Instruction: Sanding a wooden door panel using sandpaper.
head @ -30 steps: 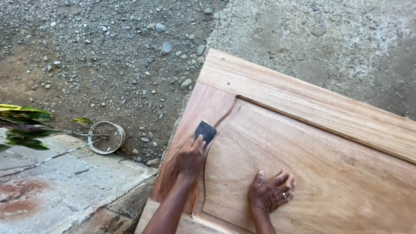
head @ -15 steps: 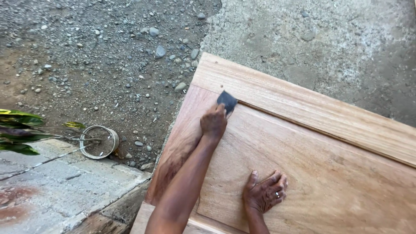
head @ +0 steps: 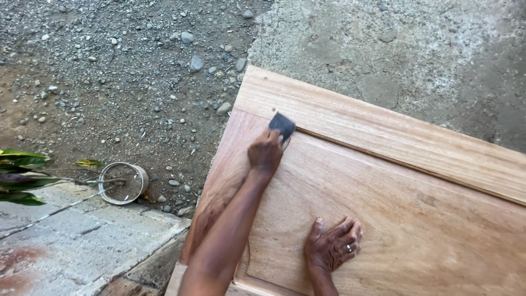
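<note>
A large pale wooden door panel (head: 394,181) lies flat and fills the right half of the head view. My left hand (head: 266,153) is stretched forward near the panel's far left corner, gripping a small dark piece of sandpaper (head: 282,125) pressed into the groove between the raised panel and the frame. My right hand (head: 333,246) rests flat on the raised panel nearer to me, fingers spread, with a ring on one finger.
Gravel and dirt ground (head: 109,82) lies to the left, and rough concrete (head: 394,49) beyond the door. A round metal ring (head: 123,182) sits on the dirt by green leaves (head: 22,175). A concrete slab (head: 71,241) is at the lower left.
My left hand slid the sandpaper forward along the groove from the panel's left edge up to the far corner. My right hand stayed planted on the panel.
</note>
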